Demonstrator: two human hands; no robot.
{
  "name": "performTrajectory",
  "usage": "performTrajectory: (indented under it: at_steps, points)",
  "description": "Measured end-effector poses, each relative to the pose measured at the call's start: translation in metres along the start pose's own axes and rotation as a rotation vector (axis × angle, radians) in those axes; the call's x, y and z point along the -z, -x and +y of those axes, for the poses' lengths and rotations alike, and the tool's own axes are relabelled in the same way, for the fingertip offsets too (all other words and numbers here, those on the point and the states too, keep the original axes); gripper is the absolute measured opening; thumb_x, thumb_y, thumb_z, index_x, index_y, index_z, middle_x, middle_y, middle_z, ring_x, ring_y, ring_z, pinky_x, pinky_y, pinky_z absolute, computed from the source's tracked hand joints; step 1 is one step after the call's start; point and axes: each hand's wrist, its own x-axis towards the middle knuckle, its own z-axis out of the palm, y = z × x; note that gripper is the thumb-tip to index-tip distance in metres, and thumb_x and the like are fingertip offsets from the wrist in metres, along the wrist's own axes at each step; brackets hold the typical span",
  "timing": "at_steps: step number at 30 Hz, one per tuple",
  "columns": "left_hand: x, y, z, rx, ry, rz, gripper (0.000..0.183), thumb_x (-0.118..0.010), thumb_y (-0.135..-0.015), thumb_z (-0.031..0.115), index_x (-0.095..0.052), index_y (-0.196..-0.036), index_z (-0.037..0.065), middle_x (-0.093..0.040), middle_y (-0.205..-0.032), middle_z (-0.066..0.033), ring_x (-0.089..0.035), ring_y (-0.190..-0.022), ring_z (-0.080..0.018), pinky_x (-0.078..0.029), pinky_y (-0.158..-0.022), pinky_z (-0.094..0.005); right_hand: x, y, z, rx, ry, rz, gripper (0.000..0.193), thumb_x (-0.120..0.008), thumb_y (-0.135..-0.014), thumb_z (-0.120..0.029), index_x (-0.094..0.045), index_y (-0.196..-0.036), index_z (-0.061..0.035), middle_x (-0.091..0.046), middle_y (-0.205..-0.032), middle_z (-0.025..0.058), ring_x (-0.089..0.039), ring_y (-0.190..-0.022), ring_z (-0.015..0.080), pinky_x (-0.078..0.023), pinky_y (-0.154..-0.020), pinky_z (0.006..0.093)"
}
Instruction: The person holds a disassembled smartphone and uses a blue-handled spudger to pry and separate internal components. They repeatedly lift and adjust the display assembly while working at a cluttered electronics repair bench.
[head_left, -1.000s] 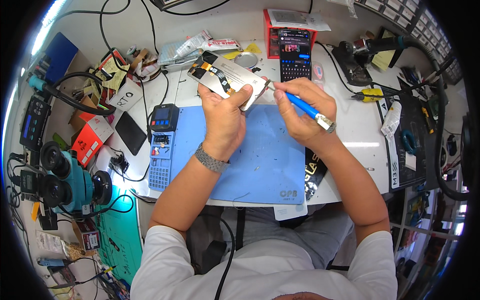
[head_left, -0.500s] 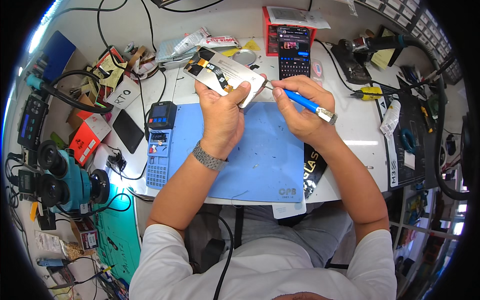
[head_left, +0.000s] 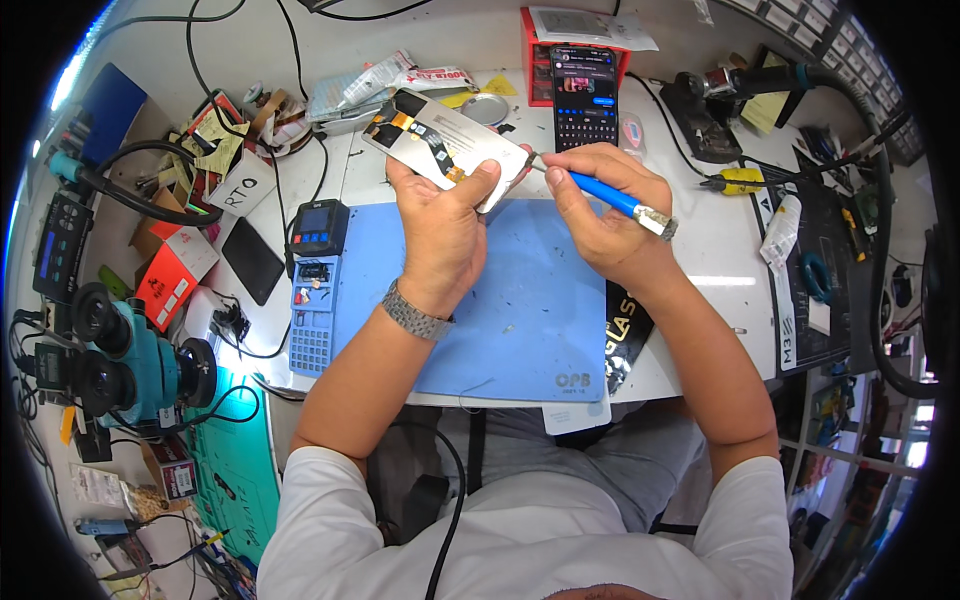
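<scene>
My left hand (head_left: 447, 225) grips a phone screen assembly (head_left: 470, 138) by its lower edge, with the thumb lying over its silver back. A dark and gold flex cable (head_left: 432, 146) runs across that back. Between the thumb and fingers of my right hand (head_left: 612, 212) is a blue-handled tool (head_left: 604, 193) with a thin metal shaft and a silver end. Its tip meets the right end of the screen assembly; the tip's exact shape is too small to make out. Both hands are held above a blue work mat (head_left: 510, 310).
A lit phone (head_left: 585, 105) leans on a red drawer box (head_left: 538, 65) at the back. On the left stand a small black device (head_left: 318, 228), a teal microscope (head_left: 135, 355) and a red-and-white box (head_left: 178, 275). A soldering iron stand (head_left: 708, 125) is at the back right.
Both hands keep their grips. The screen assembly has shifted very slightly, and the tool tip stays at its right end. The whole view has moved a little.
</scene>
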Motion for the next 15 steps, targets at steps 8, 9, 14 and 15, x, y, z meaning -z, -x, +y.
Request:
performTrajectory:
  at_steps: [8,9,14,15]
  points:
    - [0.0033,-0.0036,0.0042,0.072,0.037,-0.006,0.067,-0.067,-0.093,-0.018,-0.029,-0.142,0.007,-0.061,-0.134,-0.0202,-0.073,-0.116,-0.0349,-0.066,-0.101,-0.0472,-0.0001,0.0016,0.0004,-0.046,-0.051,-0.019,0.013,-0.077,-0.091,-0.001,-0.079,-0.103,0.0029,-0.078,-0.096,0.0156,-0.076,-0.081,0.0201,-0.059,-0.072,0.0298]
    - [0.0033,-0.0039,0.0042,0.086,0.037,-0.006,0.067,-0.067,-0.093,-0.018,-0.029,-0.142,0.007,-0.061,-0.134,-0.0202,-0.074,-0.116,-0.0349,-0.066,-0.101,-0.0471,-0.002,0.0037,-0.0011,-0.017,-0.044,-0.024,0.013,-0.076,-0.091,-0.001,-0.079,-0.103,0.003,-0.078,-0.096,0.0157,-0.076,-0.081,0.0201,-0.059,-0.073,0.0297]
    - [0.004,-0.0029,0.0014,0.039,0.021,-0.013,0.066,-0.067,-0.093,-0.018,-0.03,-0.142,0.007,-0.061,-0.135,-0.0203,-0.074,-0.115,-0.0343,-0.066,-0.1,-0.0458,0.0028,-0.0008,0.0046,0.018,0.0,-0.017,0.013,-0.076,-0.09,0.0,-0.078,-0.102,0.0033,-0.078,-0.096,0.0154,-0.075,-0.08,0.0201,-0.059,-0.072,0.0304]
    - [0.0047,-0.0027,-0.001,0.022,0.017,0.005,0.066,-0.067,-0.093,-0.018,-0.03,-0.142,0.007,-0.061,-0.135,-0.0204,-0.074,-0.115,-0.0342,-0.066,-0.1,-0.0456,0.0002,0.0002,0.0031,0.028,0.0,-0.007,0.013,-0.076,-0.09,0.0,-0.078,-0.102,0.0033,-0.078,-0.095,0.0152,-0.075,-0.08,0.0201,-0.059,-0.071,0.0305]
